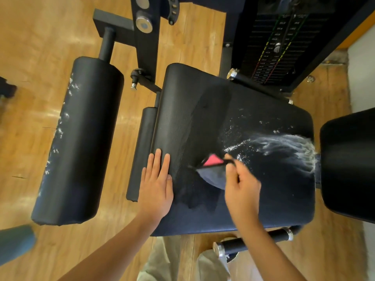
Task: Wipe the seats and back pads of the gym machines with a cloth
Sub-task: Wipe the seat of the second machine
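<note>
- The floor [50, 47] is wood boards, and the machine's weight stack [278, 45] stands behind the seat [203, 118].
- The seat is black and wide; foam [284, 147] lies on its right part, near the back pad [349, 169].
- The roller pad [81, 138] on the left has white specks along its edge, so I think it also needs wiping later.
- My left hand [156, 185] lies flat on the seat's left edge, fingers straight, holding nothing.
- My right hand [241, 189] has its fingers curled around the cloth [213, 171], dark with a pink patch, which touches the seat's middle.
- I judge I should push the cloth to the right through the foam in long overlapping strokes, pressing evenly, up to the seam.
</note>
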The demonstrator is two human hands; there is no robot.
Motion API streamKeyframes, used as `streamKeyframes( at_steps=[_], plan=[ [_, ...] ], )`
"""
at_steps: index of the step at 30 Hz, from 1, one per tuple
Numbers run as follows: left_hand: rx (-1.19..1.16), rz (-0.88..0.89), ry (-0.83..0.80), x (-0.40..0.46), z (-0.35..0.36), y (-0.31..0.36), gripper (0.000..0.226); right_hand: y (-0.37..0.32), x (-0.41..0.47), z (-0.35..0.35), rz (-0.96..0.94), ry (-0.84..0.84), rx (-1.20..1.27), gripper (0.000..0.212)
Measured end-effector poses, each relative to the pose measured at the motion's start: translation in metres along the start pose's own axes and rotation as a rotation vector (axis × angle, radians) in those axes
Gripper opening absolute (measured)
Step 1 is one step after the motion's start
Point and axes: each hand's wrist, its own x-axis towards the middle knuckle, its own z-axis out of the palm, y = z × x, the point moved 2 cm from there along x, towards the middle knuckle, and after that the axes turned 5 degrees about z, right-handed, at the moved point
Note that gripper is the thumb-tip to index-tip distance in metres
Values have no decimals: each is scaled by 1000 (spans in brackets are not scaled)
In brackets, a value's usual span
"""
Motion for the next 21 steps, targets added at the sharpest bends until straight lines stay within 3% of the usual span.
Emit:
streamKeyframes(
  at_steps=[3,7,9,12,15,18,21],
  plan=[
    [10,-9,-1,1,0,0,58,-12,37,7,-15,63,27,32],
    [16,13,7,0,2,-2,58,9,18,41,-148,-149,-222,29],
    [16,21,10,0,2,-3,58,28,-13,54,-304,-189,-376,24],
    [29,18,6,0,2,-3,58,50,-53,60,-377,-208,-402,18],
    [21,16,3,0,1,-2,58,62,-82,58,-381,-226,-380,29],
    [30,15,-6,0,0,0,58,62,-95,54,-359,-274,-327,28],
    [41,6,-15,1,-1,0,58,38,-69,36,-298,-190,-281,27]
  ],
)
